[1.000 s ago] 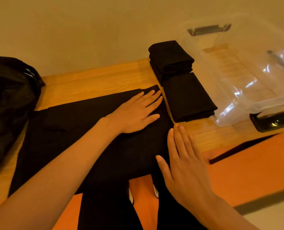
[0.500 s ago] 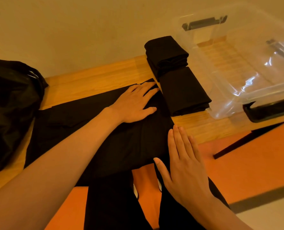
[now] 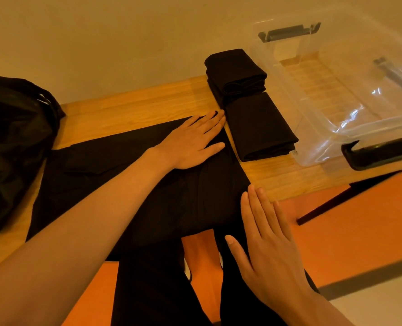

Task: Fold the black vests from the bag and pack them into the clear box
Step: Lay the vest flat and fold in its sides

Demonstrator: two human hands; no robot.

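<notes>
A black vest [image 3: 115,175] lies spread flat across the wooden table [image 3: 129,104]. My left hand [image 3: 193,142] presses flat on its far right part, fingers straight. At the vest's near right corner my right hand [image 3: 265,241] lies flat with straight fingers, at the table's front edge. Two folded black vests sit just right of the spread one: the nearer folded vest [image 3: 258,128] and the farther folded vest [image 3: 235,71]. The clear box [image 3: 360,128] stands at the right with nothing inside it. The black bag [image 3: 11,142] sits at the left.
The box has dark handles at its far end [image 3: 289,31] and near end [image 3: 381,154]. A plain wall rises behind the table. Below the front edge are my dark trouser legs [image 3: 153,285] and an orange floor [image 3: 360,222].
My left hand has slid slightly toward the vest's far right edge, nearer the folded vests. My right hand stays flat at the near right corner. The view shifted a little.
</notes>
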